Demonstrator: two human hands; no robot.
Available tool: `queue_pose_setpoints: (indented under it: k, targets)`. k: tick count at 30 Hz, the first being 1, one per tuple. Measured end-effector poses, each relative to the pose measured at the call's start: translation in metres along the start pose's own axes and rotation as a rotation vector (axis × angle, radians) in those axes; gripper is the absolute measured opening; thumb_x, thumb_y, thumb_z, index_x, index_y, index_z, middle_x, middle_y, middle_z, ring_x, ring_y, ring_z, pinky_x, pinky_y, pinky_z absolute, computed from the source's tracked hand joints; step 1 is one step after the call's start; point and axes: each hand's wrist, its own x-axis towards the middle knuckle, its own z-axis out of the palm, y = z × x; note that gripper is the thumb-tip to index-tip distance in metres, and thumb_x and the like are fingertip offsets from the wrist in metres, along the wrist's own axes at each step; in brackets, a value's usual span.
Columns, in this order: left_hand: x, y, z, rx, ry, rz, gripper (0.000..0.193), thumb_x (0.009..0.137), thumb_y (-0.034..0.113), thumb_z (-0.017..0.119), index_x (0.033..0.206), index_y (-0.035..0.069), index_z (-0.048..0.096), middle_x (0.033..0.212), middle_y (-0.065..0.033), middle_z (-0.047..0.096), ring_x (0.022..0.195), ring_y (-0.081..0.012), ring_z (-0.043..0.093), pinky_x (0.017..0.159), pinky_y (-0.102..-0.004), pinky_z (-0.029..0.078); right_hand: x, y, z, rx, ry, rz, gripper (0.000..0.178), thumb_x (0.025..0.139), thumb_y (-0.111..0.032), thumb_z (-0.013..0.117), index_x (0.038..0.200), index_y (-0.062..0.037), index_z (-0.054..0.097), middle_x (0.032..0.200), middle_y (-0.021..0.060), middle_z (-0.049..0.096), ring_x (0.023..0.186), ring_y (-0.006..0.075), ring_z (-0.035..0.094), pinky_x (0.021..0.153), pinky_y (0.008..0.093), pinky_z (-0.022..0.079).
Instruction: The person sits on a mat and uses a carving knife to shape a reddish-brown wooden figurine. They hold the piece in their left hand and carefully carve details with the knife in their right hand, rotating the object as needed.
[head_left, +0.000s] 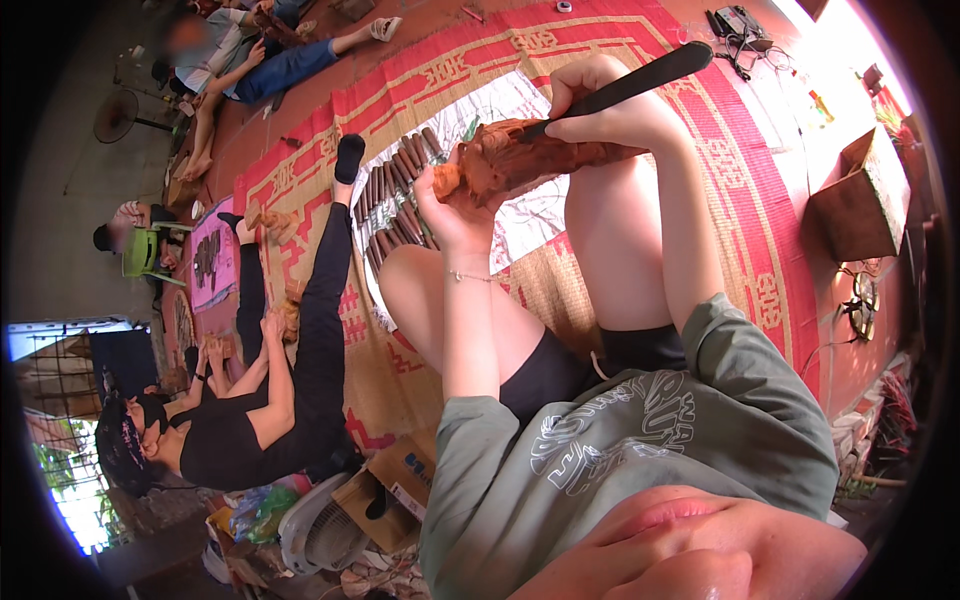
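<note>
A reddish-brown carved wooden piece (510,165) is held up above my knees. My left hand (462,218) is wrapped round its lower left end. My right hand (610,110) grips a long, dark, flat tool (655,80), whose tip lies against the upper side of the carving. The tool's working end is partly hidden by my fingers, so I cannot tell its exact kind. Behind my left hand, rows of carving tools with brown handles (385,190) lie on a white cloth (530,225).
A red and tan patterned mat (740,220) spreads beneath me. On the left, a person in black (240,430) sits working with wood; others sit farther back. A wooden box (860,205) stands at right, a cardboard box (385,500) and a fan (325,525) at lower left.
</note>
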Motion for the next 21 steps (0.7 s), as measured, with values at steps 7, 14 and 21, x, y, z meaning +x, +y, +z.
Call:
queue_pose_setpoints:
  k: [7,14,21]
  targets:
    - [0.003,0.0,-0.005,-0.006,0.045,0.004,0.056,0.081,0.048,0.04,0.117,0.007,0.05,0.11,-0.0088,0.055,0.095,-0.0249,0.055,0.072,-0.041,0.05,0.005,0.008,0.006,0.01,-0.021,-0.067,0.019,0.061,-0.016,0.066,0.063,-0.0013,0.054,0.056,0.0031,0.053,0.055,0.0107,0.051,0.052,0.0256,0.04]
    - [0.006,-0.003,-0.007,-0.043,-0.017,-0.012,0.058,0.079,0.048,0.042,0.118,0.005,0.048,0.115,-0.0106,0.051,0.101,-0.0262,0.052,0.077,-0.044,0.049,0.001,0.007,0.001,0.048,0.006,-0.03,0.018,0.06,-0.01,0.06,0.056,0.0,0.046,0.05,0.0027,0.044,0.05,0.0105,0.044,0.048,0.0268,0.035]
    - [0.002,0.001,-0.004,-0.018,0.017,0.03,0.059,0.079,0.045,0.041,0.122,0.005,0.045,0.116,-0.0107,0.052,0.103,-0.0258,0.052,0.078,-0.0455,0.048,-0.004,0.013,0.002,0.173,0.084,-0.078,0.015,0.06,-0.01,0.062,0.059,-0.0007,0.05,0.053,0.0022,0.049,0.053,0.0095,0.047,0.051,0.0255,0.038]
